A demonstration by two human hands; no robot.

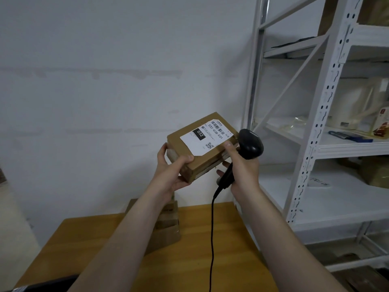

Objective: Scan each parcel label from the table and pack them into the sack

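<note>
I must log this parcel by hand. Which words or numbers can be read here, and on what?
"032": white on black, on the label of the parcel.
"032-038-E01": same label, beside the barcode.
Other print on the label, and the shelf note: too blurred to read.

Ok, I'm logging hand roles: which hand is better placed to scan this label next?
Right: the right hand grips the barcode scanner beside the label, while the left hand is occupied holding the parcel up.
</note>
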